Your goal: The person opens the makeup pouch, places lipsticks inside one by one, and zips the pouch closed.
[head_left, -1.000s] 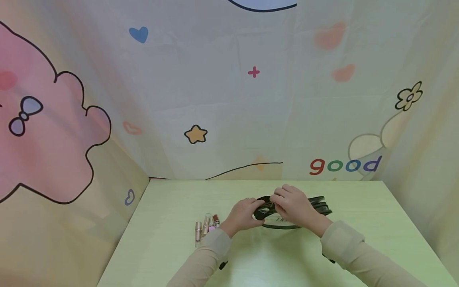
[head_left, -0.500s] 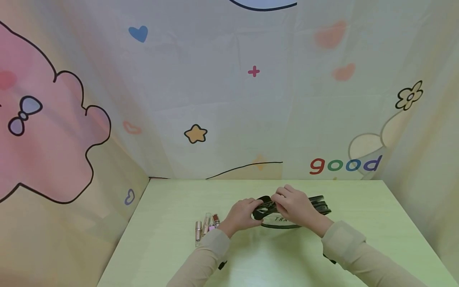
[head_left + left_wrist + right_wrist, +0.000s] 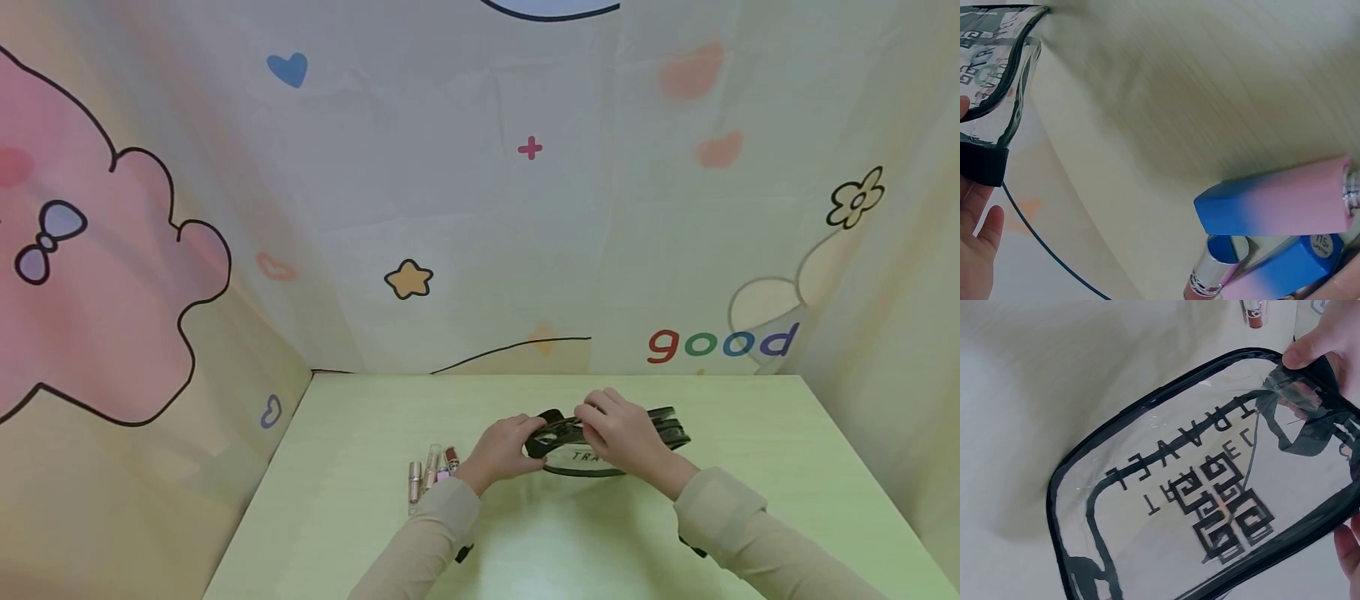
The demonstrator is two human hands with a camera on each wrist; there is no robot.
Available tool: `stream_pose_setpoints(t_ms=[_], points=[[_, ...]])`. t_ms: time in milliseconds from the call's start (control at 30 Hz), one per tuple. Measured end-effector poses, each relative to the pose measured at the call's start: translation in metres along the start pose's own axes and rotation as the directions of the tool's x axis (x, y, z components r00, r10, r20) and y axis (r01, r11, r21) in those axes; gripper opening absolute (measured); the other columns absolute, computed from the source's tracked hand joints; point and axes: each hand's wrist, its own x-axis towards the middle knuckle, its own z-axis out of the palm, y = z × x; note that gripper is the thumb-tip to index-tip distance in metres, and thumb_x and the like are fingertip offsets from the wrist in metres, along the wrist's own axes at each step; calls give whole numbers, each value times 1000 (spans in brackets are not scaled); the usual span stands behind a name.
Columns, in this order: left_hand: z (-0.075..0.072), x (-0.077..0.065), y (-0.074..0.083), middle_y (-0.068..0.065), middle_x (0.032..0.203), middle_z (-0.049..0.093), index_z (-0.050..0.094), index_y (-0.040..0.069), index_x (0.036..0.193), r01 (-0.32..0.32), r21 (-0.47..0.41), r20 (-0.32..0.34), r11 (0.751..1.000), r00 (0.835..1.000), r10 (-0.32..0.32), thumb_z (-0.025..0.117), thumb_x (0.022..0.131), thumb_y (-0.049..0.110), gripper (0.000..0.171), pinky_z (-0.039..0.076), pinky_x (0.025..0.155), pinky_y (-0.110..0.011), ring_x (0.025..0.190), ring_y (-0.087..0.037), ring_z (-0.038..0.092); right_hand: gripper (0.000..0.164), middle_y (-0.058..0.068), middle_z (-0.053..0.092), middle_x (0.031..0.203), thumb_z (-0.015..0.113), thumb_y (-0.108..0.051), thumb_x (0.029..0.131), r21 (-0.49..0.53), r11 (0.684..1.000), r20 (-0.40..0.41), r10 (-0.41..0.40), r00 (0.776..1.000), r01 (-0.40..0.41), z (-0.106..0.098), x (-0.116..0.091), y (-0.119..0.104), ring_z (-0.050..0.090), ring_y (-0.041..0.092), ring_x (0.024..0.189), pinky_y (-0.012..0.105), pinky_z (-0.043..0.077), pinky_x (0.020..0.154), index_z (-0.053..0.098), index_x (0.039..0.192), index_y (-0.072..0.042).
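A clear plastic travel pouch (image 3: 573, 460) with black trim and dark lettering stands on its long edge on the table. My left hand (image 3: 501, 450) grips its left end, thumb on the near side. Along the pouch's top edge, my right hand (image 3: 621, 435) pinches the zipper area with curled fingers; the zipper pull itself is hidden. The right wrist view gives the pouch's broad face (image 3: 1166, 481), with the left hand (image 3: 1329, 340) holding its upper corner. In the left wrist view the pouch's end (image 3: 997, 81) shows at upper left.
Several lipstick tubes (image 3: 415, 482) lie together left of my left hand. Close up, a pink-and-blue tube (image 3: 1272, 197) lies nearest the left wrist camera. The pale table (image 3: 360, 417) ends against a printed cloth backdrop (image 3: 480, 275).
My right hand has slid slightly right along the pouch's top edge. The pouch has shifted a little left, and its top opening looks wider between the hands.
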Motion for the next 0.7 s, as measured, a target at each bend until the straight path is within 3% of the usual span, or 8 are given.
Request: stream_pose_setpoints(t_ms=[100,333,467,567,700], points=[[1,-1,-1,6,103,61,51,20,121,15,-4,12,1000,1000,-14,64,75,39,51,47,76,-24,85,-8,58,12,3,53,76,51,-9,79,17,1000,-9,10,1000,-9,0,-3,0,50,16,69,25,46,51,63,79,-8],[2,-1,-2,5,105,61,50,19,122,21,-18,19,1000,1000,-20,64,75,39,53,47,78,-25,88,-9,58,19,3,54,78,45,-13,84,21,999,3,32,999,-32,1,-5,0,51,16,71,26,48,55,62,80,-8],[2,-1,-2,5,108,60,50,19,123,31,-23,33,999,999,-31,63,76,39,53,47,80,-25,91,-9,58,9,3,54,78,55,-8,75,32,999,1,33,999,-33,1,-6,1,51,16,72,27,48,57,62,81,-8],[2,-1,-1,5,108,60,49,19,123,35,-27,40,999,999,-34,63,76,39,53,47,80,-26,91,-10,58,11,4,54,78,60,-6,71,39,999,0,34,999,-33,1,-7,1,50,15,72,26,48,57,62,81,-8],[3,-2,-2,5,108,59,49,19,123,34,-33,36,999,999,-33,64,76,38,53,47,80,-25,92,-10,58,10,3,53,76,53,-9,79,44,998,-22,38,999,-37,3,-9,1,50,14,69,26,48,55,63,80,-8]])
